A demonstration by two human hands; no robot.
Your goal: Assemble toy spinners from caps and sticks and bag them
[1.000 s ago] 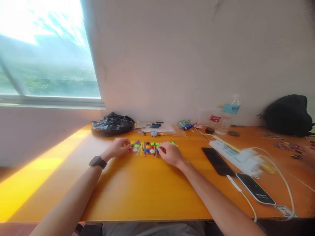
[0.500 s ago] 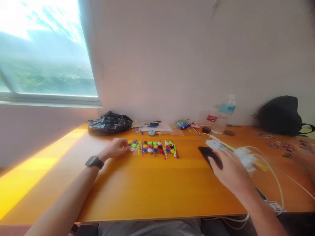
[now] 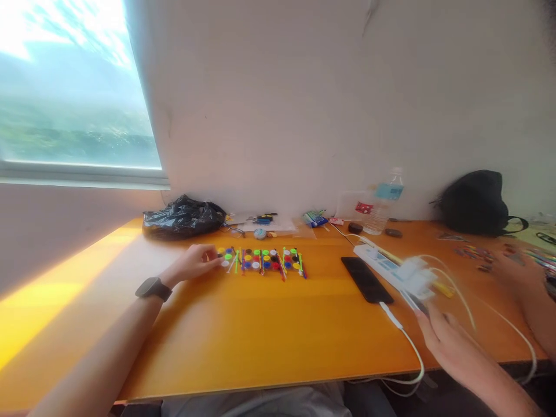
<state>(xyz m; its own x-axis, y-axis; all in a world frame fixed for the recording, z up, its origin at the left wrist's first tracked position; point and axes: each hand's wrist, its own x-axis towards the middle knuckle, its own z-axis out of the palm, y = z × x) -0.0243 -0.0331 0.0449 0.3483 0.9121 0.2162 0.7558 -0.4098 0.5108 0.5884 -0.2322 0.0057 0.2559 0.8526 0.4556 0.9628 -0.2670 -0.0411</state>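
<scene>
My left hand (image 3: 195,262), with a dark watch (image 3: 152,288) on the wrist, rests at the left end of a row of small coloured discs and thin sticks (image 3: 263,260) on the orange table (image 3: 269,324); its fingers are curled and touch the leftmost pieces. My right hand (image 3: 443,336) lies low on the right over the second phone, which it hides, just in front of the white power strip (image 3: 397,270). Its fingers are stretched out and somewhat blurred. A black phone (image 3: 367,279) with a white cable (image 3: 408,341) lies to its left.
A black plastic bag (image 3: 182,217), small tools and packets (image 3: 264,220), and a water bottle (image 3: 384,201) stand along the wall. A black bag (image 3: 475,202) sits at the back right. Another person's hand (image 3: 515,272) works with coloured pieces at the far right.
My right hand left the coloured row and swept right, past the black phone, down to the second phone near the table's front edge. The left hand stayed at the row. The view swung right.
</scene>
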